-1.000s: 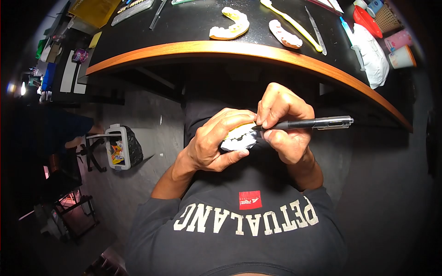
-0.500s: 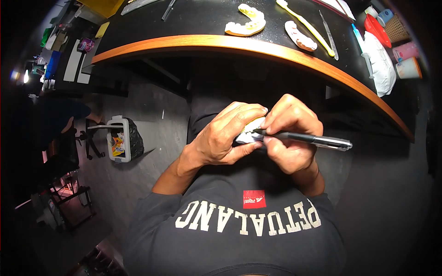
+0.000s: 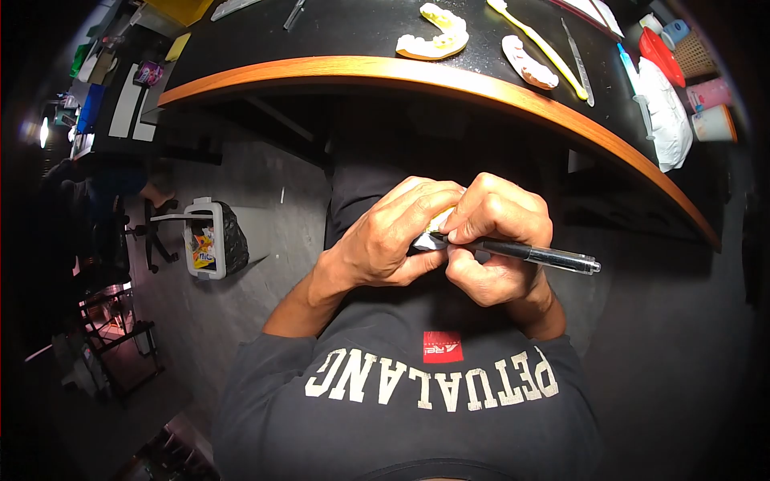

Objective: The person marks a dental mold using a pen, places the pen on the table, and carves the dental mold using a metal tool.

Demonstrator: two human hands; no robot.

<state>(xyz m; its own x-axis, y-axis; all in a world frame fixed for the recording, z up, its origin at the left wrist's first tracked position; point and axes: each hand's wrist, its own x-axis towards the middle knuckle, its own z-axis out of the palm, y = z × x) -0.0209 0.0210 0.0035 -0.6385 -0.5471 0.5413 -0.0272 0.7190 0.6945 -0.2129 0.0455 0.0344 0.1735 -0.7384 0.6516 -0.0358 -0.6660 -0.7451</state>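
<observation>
Above my lap, my left hand (image 3: 395,232) is wrapped round a pale dental cast (image 3: 428,240), white with a yellowish part, mostly covered by my fingers. My right hand (image 3: 499,238) pinches a black pen (image 3: 533,253) with a clear end. The pen's tip points left and meets the cast. Fingertips of my right hand touch or nearly touch the cast beside the tip. On the table ahead lie a horseshoe-shaped dental cast (image 3: 434,36) and a smaller curved cast piece (image 3: 529,63).
A yellow toothbrush (image 3: 541,48), a scalpel-like metal tool (image 3: 577,62) and a syringe (image 3: 636,88) lie on the black table (image 3: 337,32), near a white packet (image 3: 667,112) and several cups. A lined waste bin (image 3: 210,240) stands on the floor at left. Another person's foot (image 3: 158,195) shows beyond it.
My right hand and the pen have shifted slightly left and down, with the fingers closer over the cast. My left hand stays nearly still. The view has tilted a little.
</observation>
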